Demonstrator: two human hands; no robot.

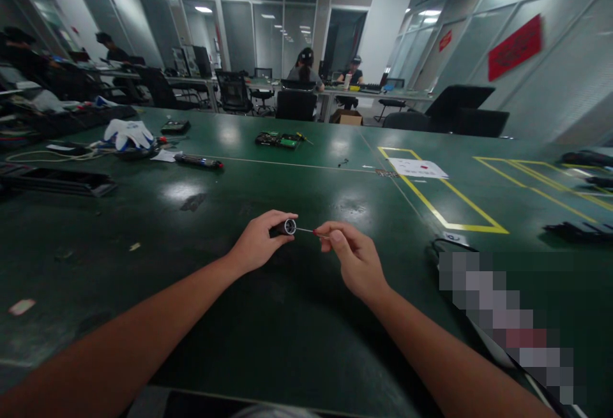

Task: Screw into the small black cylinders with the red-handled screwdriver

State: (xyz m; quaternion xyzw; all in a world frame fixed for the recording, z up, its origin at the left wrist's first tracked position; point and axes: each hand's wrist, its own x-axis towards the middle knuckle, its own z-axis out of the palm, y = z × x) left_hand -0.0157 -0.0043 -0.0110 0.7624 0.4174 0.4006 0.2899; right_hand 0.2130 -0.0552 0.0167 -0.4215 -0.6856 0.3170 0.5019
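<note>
Near the middle of the view, my left hand [261,239] is closed around a short black flashlight-like cylinder [289,227]. Its round end, with a pale ring and a dark inside, faces right. My right hand [353,255] pinches a thin screwdriver-like tool [305,231] with a slim metal shaft and a bit of red by the fingertips. The shaft points left and its tip is at the ringed end of the cylinder; whether it touches or goes inside cannot be told. Both hands are held above the green tabletop [268,322]. The palm hides most of the cylinder.
White-and-blue gloves [128,134], a black tubular tool [198,161] and a long black tray [57,180] lie at left. Circuit boards [278,140] sit farther back. A paper sheet [417,168] overlaps yellow tape at right; a blurred-out device [502,322] lies near right. People sit behind.
</note>
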